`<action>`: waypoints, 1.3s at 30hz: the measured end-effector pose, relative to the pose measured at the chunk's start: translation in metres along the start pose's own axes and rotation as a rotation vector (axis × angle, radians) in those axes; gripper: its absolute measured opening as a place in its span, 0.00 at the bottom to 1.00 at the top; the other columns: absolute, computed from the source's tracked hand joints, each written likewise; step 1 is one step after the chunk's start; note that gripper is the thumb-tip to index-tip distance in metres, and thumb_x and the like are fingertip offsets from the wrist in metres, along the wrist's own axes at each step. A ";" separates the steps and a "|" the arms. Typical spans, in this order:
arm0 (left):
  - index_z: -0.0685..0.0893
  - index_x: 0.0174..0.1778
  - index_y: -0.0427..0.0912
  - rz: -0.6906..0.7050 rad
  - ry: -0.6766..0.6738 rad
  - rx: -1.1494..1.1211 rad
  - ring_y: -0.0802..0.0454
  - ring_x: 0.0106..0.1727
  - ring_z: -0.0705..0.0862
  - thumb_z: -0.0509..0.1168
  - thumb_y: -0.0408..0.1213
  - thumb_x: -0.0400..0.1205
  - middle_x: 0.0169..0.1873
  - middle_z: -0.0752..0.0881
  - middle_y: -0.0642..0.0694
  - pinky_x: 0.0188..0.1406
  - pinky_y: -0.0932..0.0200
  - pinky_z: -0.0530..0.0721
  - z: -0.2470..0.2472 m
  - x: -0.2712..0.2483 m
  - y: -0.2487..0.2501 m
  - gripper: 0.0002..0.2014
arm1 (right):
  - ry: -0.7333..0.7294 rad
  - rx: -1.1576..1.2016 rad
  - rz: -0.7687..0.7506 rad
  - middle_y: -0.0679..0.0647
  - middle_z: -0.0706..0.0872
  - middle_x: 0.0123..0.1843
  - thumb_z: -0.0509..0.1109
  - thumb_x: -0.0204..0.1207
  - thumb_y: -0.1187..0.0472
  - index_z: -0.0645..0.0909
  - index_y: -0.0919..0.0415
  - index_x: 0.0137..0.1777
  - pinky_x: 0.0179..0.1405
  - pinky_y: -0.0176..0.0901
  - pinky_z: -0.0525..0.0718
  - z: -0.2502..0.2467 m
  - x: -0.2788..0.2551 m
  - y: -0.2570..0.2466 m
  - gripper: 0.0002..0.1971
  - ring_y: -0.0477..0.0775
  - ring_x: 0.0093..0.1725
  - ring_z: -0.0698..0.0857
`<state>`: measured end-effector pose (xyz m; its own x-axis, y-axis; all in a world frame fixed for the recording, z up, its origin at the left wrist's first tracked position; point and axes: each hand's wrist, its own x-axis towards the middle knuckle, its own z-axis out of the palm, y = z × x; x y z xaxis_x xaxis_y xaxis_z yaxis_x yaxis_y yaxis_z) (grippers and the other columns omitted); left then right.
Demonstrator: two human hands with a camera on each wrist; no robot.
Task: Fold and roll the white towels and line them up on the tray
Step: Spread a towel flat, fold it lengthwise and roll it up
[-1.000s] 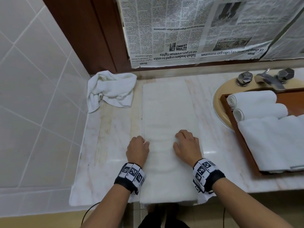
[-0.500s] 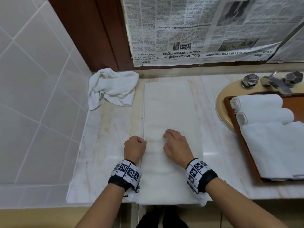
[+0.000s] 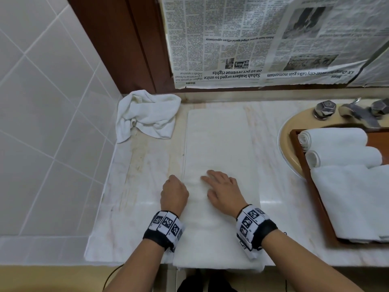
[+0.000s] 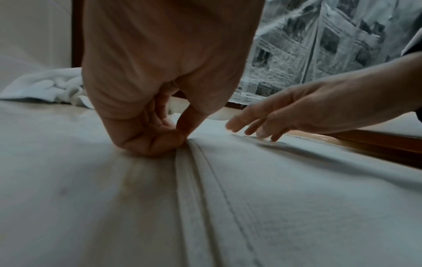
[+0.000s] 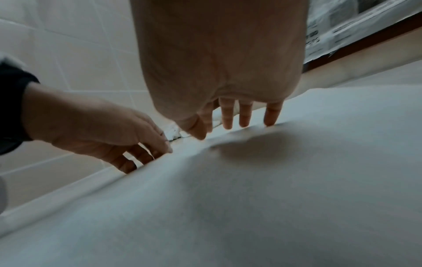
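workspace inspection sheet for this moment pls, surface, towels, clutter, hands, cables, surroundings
surface: marble counter, stained, with a sink at right
job's things: folded towel flat on the counter, near end over the edge; two rolled towels and a folded stack on the wooden tray; crumpled towel in the back corner
clutter: nothing seen
grippers: left hand pinches the folded towel's left edge; right hand lies flat on it, fingers straight
cables: thin dark cable below the counter edge
surroundings: tiled wall, newspaper behind, taps
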<state>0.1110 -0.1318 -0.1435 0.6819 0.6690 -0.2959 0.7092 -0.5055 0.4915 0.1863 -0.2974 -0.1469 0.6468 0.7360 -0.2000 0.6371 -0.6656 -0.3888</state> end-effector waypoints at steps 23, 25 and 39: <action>0.39 0.87 0.63 0.520 -0.186 0.377 0.51 0.86 0.33 0.32 0.62 0.87 0.84 0.33 0.65 0.82 0.32 0.41 0.027 -0.009 -0.017 0.30 | 0.076 -0.074 0.214 0.51 0.44 0.88 0.37 0.86 0.41 0.45 0.58 0.87 0.84 0.50 0.39 0.014 -0.053 0.066 0.34 0.50 0.87 0.45; 0.48 0.88 0.59 0.535 -0.203 0.423 0.49 0.88 0.41 0.35 0.63 0.87 0.87 0.44 0.61 0.80 0.32 0.44 0.035 -0.013 -0.019 0.31 | 0.030 -0.086 0.218 0.49 0.38 0.88 0.34 0.86 0.38 0.40 0.55 0.87 0.82 0.50 0.35 0.022 -0.053 0.063 0.34 0.48 0.87 0.40; 0.34 0.86 0.58 0.397 -0.140 0.416 0.51 0.86 0.31 0.21 0.65 0.77 0.85 0.29 0.59 0.81 0.27 0.34 0.047 0.087 0.058 0.38 | -0.063 -0.107 0.232 0.48 0.24 0.83 0.17 0.72 0.31 0.25 0.56 0.83 0.81 0.51 0.29 -0.031 0.054 0.112 0.43 0.44 0.81 0.26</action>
<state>0.2201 -0.1286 -0.1796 0.9065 0.3213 -0.2740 0.3866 -0.8924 0.2327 0.3054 -0.3364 -0.1735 0.7555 0.5661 -0.3299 0.5175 -0.8243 -0.2295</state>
